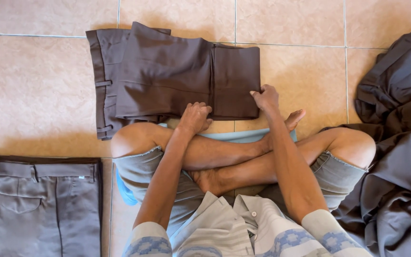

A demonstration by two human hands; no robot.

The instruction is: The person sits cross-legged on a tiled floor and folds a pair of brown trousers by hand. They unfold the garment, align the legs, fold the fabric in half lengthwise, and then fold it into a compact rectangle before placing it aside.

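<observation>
Dark brown trousers (167, 76) lie folded on the tiled floor in front of my crossed legs, waistband to the left. My left hand (195, 117) grips the near edge of the folded cloth, fingers curled on it. At the near right corner of the fold, my right hand (265, 97) pinches the cloth between its fingers.
A folded grey pair of trousers (39, 204) lies at the lower left. An unfolded heap of dark garments (396, 143) fills the right side. I sit cross-legged on a light blue mat (124, 190), knees spread to both sides.
</observation>
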